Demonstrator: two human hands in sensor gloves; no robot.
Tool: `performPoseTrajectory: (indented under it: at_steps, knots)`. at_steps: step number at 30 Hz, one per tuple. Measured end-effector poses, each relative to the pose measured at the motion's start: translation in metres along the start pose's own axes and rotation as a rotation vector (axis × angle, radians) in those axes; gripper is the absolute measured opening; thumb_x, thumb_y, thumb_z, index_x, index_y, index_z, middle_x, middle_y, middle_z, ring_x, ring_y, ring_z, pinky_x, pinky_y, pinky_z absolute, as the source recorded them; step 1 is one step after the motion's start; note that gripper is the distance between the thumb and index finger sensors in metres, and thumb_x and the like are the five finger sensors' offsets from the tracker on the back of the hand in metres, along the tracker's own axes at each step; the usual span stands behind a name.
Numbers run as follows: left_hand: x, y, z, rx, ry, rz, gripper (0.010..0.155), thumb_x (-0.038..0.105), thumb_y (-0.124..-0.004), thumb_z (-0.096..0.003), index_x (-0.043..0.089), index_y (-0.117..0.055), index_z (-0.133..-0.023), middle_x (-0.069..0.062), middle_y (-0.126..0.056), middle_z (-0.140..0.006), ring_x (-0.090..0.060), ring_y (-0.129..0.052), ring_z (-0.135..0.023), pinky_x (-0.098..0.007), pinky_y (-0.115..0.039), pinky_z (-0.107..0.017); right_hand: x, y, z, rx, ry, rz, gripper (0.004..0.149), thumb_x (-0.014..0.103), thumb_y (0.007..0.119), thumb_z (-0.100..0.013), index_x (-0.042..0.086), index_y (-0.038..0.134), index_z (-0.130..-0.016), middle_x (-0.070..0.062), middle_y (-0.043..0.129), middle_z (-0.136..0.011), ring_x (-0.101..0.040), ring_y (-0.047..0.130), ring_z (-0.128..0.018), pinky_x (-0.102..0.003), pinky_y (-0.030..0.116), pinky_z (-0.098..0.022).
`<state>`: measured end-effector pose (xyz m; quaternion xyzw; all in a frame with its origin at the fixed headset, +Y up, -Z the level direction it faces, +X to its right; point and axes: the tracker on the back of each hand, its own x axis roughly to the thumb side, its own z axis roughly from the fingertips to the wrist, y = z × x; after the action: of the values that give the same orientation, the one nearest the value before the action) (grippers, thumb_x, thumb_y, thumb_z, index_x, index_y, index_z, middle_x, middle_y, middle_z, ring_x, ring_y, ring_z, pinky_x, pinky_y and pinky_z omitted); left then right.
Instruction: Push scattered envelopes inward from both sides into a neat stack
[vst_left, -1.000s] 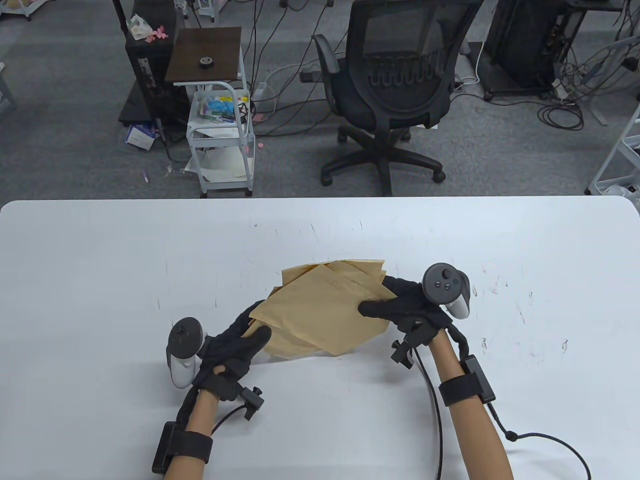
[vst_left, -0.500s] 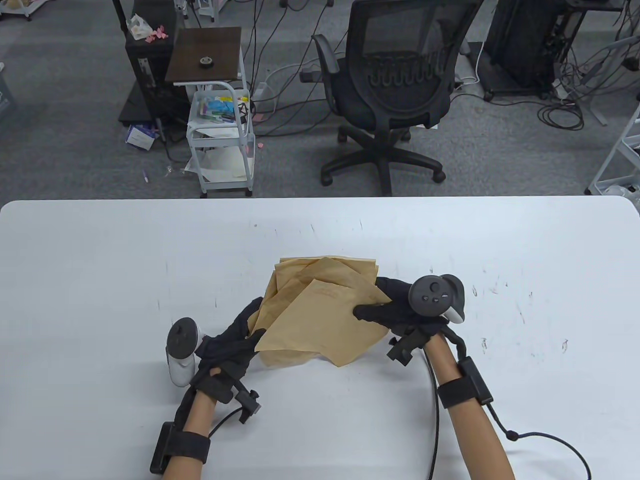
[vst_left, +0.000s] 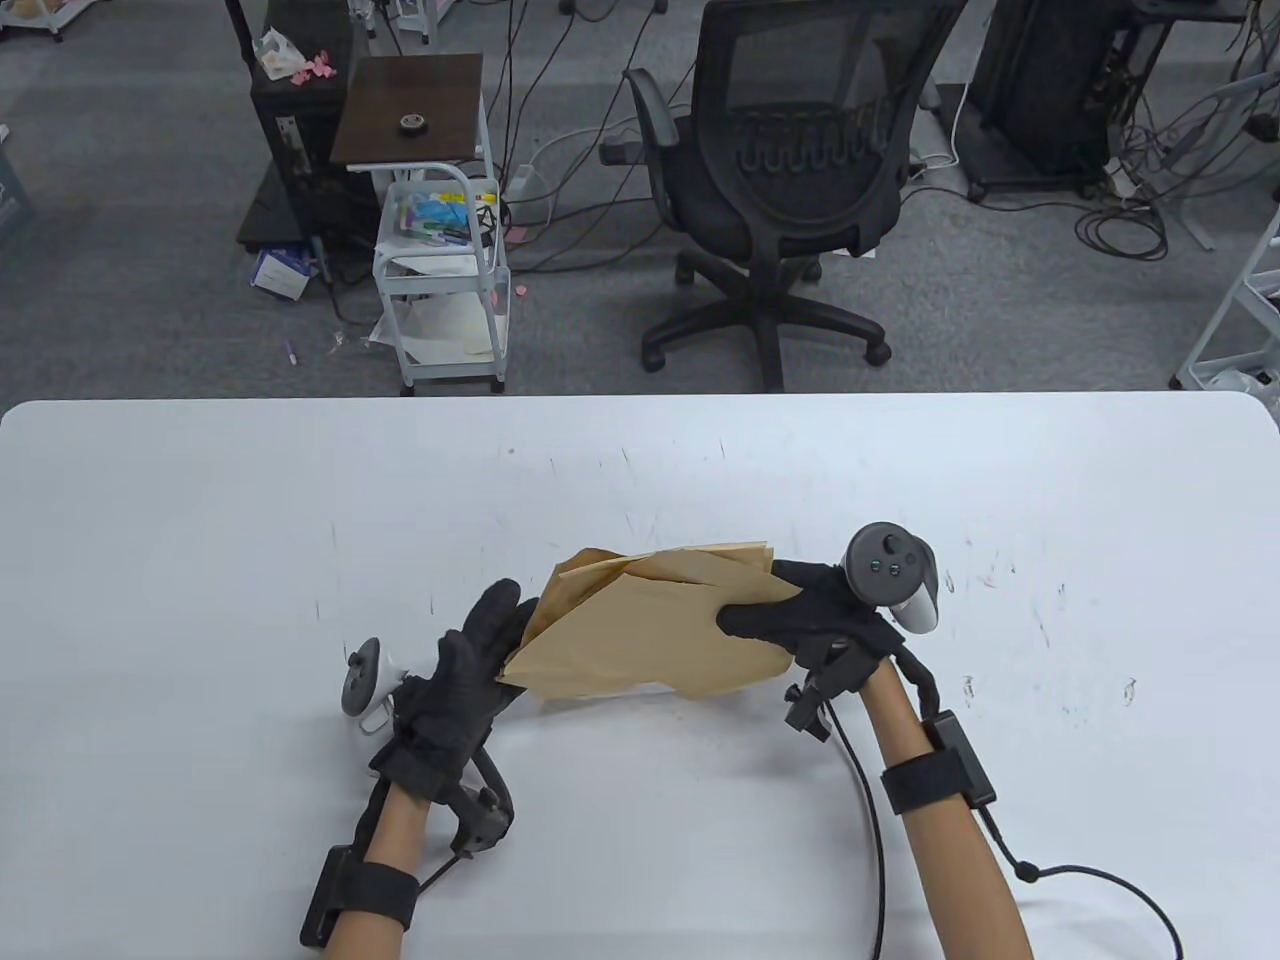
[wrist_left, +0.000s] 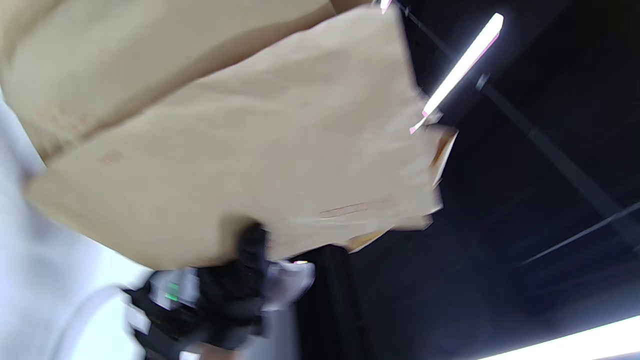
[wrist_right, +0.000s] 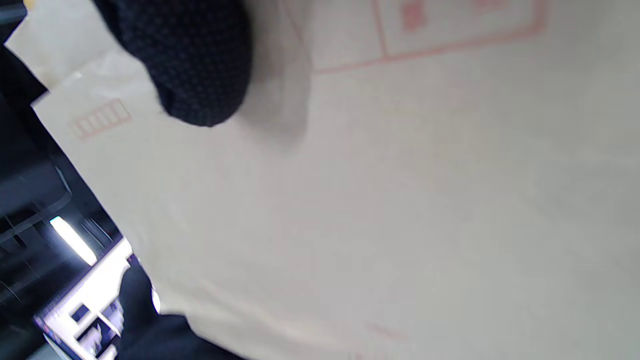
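A bundle of several brown paper envelopes (vst_left: 650, 630) is tilted up on its lower edge on the white table (vst_left: 200, 520). My right hand (vst_left: 762, 602) grips the bundle's right side, thumb on the front face and fingers behind. My left hand (vst_left: 492, 640) presses against the bundle's left edge with its fingers stretched out. The envelopes are fanned and uneven at the top left. In the left wrist view the envelopes (wrist_left: 240, 150) fill the upper left, with the other glove (wrist_left: 235, 295) below them. In the right wrist view my thumb (wrist_right: 195, 60) lies on an envelope (wrist_right: 400, 210).
A black office chair (vst_left: 790, 180) and a small white cart (vst_left: 440, 270) stand on the floor beyond the table's far edge. A cable (vst_left: 1100, 885) trails from my right wrist across the table at the lower right.
The bundle has tipped up from lying fanned on the table to standing on its lower edge. My left hand turned and its fingers opened against the left edge; my right hand rose slightly, keeping its grip.
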<state>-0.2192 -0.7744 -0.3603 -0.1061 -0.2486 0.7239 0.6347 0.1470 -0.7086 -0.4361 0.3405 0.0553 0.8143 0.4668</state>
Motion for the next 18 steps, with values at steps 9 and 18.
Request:
performPoseTrajectory:
  at_steps: [9, 18]
  knots:
    - [0.019, -0.007, -0.003, 0.074, -0.014, -0.184, 0.077, 0.050, -0.075, -0.0519, 0.024, -0.038, -0.114, -0.014, -0.052, -0.117, -0.048, -0.049, -0.109, -0.069, -0.044, -0.077, 0.013, 0.002, -0.006, -0.050, -0.086, -0.035, 0.044, 0.024, 0.087, -0.044, 0.018, 0.082, -0.087, -0.010, 0.100, -0.079, -0.033, 0.100, -0.062, -0.058, 0.078, -0.056]
    - [0.042, -0.006, -0.003, 0.147, -0.080, -0.203, 0.053, 0.039, -0.068, -0.0554, 0.027, -0.063, -0.106, -0.011, -0.076, -0.104, -0.042, -0.076, -0.096, -0.064, -0.058, -0.074, 0.023, -0.002, -0.010, -0.096, -0.109, 0.000, 0.042, 0.025, 0.088, -0.043, 0.014, 0.085, -0.084, -0.009, 0.103, -0.072, -0.030, 0.104, -0.056, -0.055, 0.083, -0.052]
